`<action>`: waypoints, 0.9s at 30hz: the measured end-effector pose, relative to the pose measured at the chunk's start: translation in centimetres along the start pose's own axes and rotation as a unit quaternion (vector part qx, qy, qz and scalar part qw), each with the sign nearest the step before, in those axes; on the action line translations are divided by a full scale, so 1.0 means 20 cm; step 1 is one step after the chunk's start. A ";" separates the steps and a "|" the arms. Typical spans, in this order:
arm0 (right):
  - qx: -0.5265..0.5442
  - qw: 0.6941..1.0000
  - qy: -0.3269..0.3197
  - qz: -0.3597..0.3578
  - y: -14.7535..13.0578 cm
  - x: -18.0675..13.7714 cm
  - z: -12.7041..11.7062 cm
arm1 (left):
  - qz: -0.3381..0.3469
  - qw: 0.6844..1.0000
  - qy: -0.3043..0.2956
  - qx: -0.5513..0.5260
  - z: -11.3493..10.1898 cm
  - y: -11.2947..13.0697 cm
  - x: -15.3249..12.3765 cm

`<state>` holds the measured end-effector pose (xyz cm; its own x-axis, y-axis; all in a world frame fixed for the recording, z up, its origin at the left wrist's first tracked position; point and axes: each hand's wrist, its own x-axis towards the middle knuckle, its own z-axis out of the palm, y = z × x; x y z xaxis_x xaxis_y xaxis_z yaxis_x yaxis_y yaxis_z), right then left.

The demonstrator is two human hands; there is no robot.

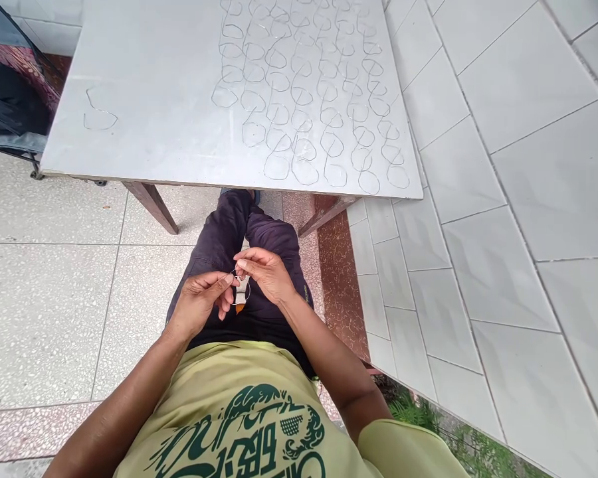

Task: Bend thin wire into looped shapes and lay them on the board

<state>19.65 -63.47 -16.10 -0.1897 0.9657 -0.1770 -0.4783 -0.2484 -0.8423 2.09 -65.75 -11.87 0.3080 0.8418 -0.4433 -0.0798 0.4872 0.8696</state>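
Over my lap, my left hand (204, 297) and my right hand (265, 271) meet, each pinching a thin bent wire (250, 291). The wire curves in a loop below my fingers, and its ends are mostly hidden between the fingertips. Both hands are closed, with thumb against forefinger. On the white table ahead lie rows of thin wire rings (335, 168), several of them overlapping. By itself on the left part of the table sits an open curved wire (101, 127).
The white tabletop (164, 86) stands on wooden legs (152, 207) just beyond my knees. A white tiled wall (508, 186) runs along the right. At the upper left is a dark folding chair (10, 99) with cloth on it.
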 end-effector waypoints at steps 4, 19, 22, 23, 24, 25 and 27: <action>-0.034 0.999 0.018 -0.011 0.02 0.02 0.01 | -0.012 0.999 0.032 -0.021 0.02 -0.02 -0.01; -0.126 0.991 -0.023 0.032 -0.06 0.00 -0.07 | 0.045 0.992 0.084 0.078 0.05 -0.01 0.00; -0.187 0.982 -0.033 0.023 -0.06 -0.04 -0.06 | 0.073 0.986 0.126 0.085 0.05 0.01 0.02; -0.207 0.978 -0.034 0.019 -0.05 -0.05 -0.05 | 0.076 0.985 0.129 0.083 0.05 0.01 0.03; -0.223 0.974 -0.031 0.014 -0.05 -0.06 -0.05 | 0.076 0.985 0.129 0.081 0.05 0.02 0.04; -0.233 0.972 -0.026 0.010 -0.05 -0.07 -0.04 | 0.075 0.986 0.127 0.079 0.05 0.03 0.04; -0.237 0.972 -0.006 0.002 -0.05 -0.06 -0.04 | 0.071 0.988 0.121 0.070 0.05 0.04 0.05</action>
<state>20.98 -64.35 -15.37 -0.2029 0.9630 -0.1775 -0.0304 -0.1874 -0.9818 3.17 -64.84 -11.46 0.0659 0.9385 -0.3388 0.0322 0.3374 0.9408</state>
